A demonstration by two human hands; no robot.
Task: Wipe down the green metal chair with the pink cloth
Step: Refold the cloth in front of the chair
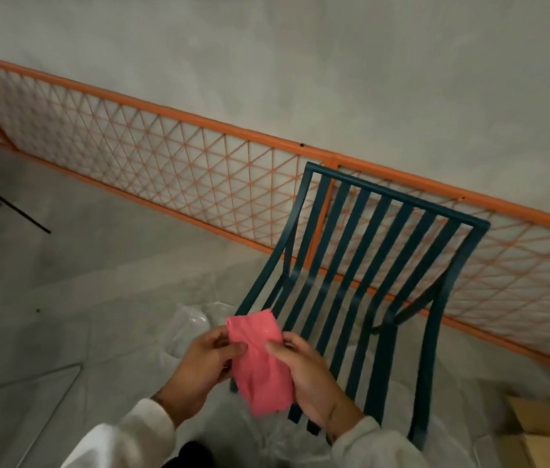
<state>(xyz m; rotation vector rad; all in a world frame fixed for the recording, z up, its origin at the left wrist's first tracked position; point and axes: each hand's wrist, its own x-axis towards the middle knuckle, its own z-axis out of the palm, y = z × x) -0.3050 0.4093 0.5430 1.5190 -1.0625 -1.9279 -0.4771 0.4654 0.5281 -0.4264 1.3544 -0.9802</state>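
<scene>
Head view: left hand [199, 363] and right hand [310, 373] both pinch the pink cloth [261, 363], thumbs on top, holding it up between them, hanging folded. Just behind it stands the green metal chair [378, 275], slatted seat and back facing the person. Clear plastic sheeting [195, 325] lies on the floor under it, an orange lattice fence [172, 170] beyond.

Dark teal-green slatted metal chair [368, 265], plain pink cloth [261, 363] in front of it, orange railing [172, 170] with diamond lattice behind it, mottled grey concrete wall [334, 62], tan cardboard box [543, 430] to its right, white sleeves [124, 440]
</scene>
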